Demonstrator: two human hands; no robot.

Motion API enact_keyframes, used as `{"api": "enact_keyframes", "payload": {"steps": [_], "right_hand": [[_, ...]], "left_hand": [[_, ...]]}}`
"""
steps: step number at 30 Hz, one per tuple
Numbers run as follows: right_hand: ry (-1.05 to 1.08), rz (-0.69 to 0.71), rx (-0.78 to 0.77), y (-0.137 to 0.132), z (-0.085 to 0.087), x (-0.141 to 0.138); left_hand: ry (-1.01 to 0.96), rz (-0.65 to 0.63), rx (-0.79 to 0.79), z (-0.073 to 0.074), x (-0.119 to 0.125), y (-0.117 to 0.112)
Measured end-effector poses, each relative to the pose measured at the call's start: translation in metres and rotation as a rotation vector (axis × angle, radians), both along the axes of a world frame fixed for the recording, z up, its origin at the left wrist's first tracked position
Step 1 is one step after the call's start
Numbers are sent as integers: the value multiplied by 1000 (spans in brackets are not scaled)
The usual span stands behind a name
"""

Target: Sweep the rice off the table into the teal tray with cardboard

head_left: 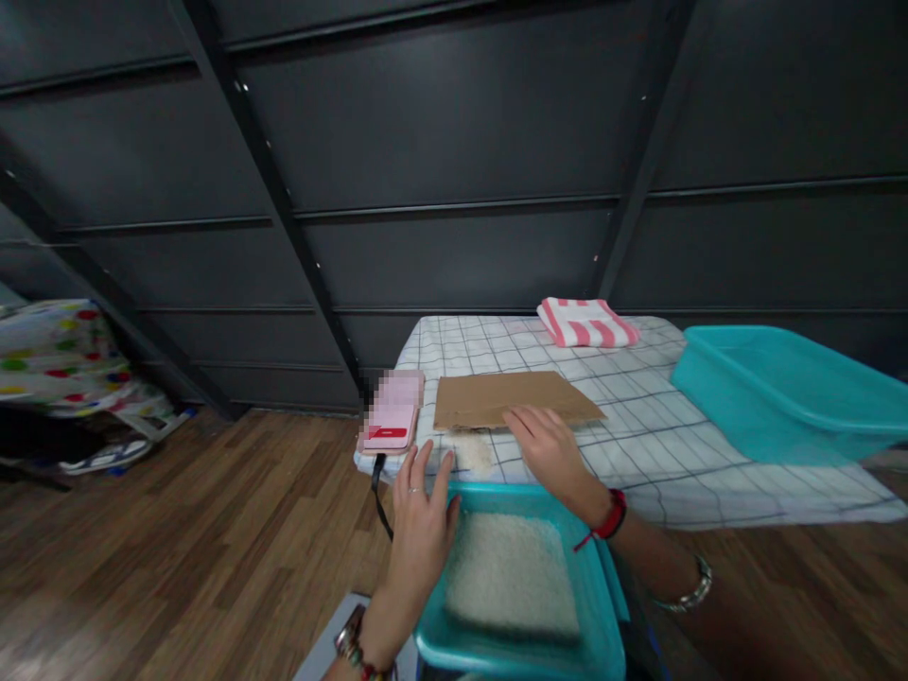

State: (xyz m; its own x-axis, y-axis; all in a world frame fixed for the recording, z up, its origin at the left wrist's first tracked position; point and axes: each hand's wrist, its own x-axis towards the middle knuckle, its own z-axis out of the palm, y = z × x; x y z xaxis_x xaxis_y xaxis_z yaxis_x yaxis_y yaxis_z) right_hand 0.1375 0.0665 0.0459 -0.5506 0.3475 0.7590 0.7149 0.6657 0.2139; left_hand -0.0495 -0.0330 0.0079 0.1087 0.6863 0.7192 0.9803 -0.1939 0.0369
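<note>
My left hand (420, 515) rests with fingers stretched out at the near left rim of a teal tub (610, 624) that holds white rice (512, 572). Just past it, a small heap of rice (474, 450) lies on the checked tablecloth (667, 454), in front of a flat brown cardboard sheet (507, 397). My right hand (550, 452) lies palm down, fingers flat, on the near edge of the cardboard, right of the heap. Neither hand holds anything.
A pink phone (392, 413) with a black cable sits at the table's left corner. A folded pink-and-white striped towel (587, 323) lies at the far edge. A second teal tub (787, 392) stands at the right. Dark metal wall behind, wooden floor and spotted cloth (57, 355) at left.
</note>
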Motion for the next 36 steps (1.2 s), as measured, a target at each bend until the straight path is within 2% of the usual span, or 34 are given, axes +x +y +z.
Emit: {"api": "enact_keyframes", "payload": {"steps": [8,16,20,26,30,33,36], "right_hand": [[13,19,-50,3,-4,3],[27,-1,-44,2,-3,0],[36,9,-55,2,-5,1],[21,19,-62,4,-2,2],[29,6,-8,5,4,0],[48,-21,47,6,13,2],[67,-29,79,11,28,8]], "left_hand": [[-27,213,-132,8,-7,-12],[81,163,-42,21,-4,-2],[123,113,-115,27,-5,3],[190,18,-192,15,-5,11],[192,62,-152,9,-4,12],[186,89,-123,7,-5,13],[195,12,-170,4,-10,14]]}}
